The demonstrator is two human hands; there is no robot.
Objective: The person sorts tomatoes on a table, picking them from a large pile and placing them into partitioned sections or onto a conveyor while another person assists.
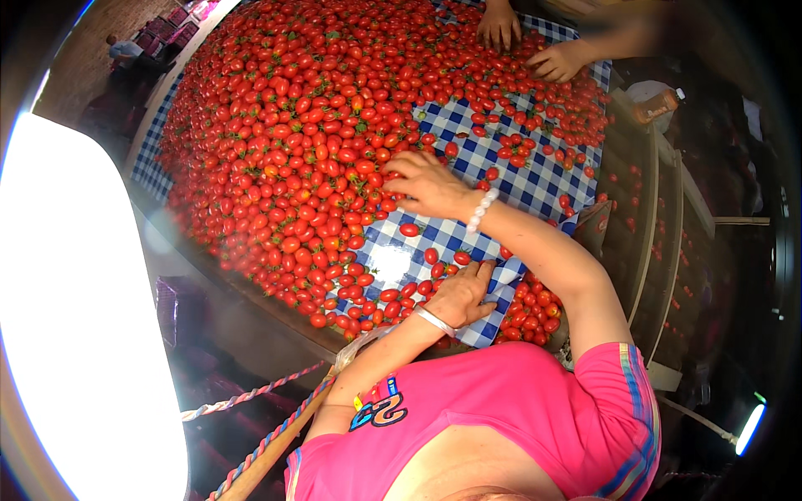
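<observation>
A large heap of red cherry tomatoes (284, 159), some with green stems, covers most of a table spread with a blue-and-white checked cloth (388, 255). My right hand (428, 185), with a white bead bracelet at the wrist, reaches across to the heap's right edge. Its fingers are spread and touch the outer tomatoes. Nearer me, my left hand (461, 296), below which a silver bangle circles the wrist, rests low over the cloth, fingers stretched to the right. A few loose tomatoes (434, 263) lie between the two hands. Neither hand visibly holds anything.
More tomatoes (530, 313) are gathered below the cloth's near right edge. Another person's hands (530, 50) work among tomatoes at the far side. A bottle (658, 106) with amber contents lies at right, beside long rails. Twisted ropes (259, 391) run at lower left.
</observation>
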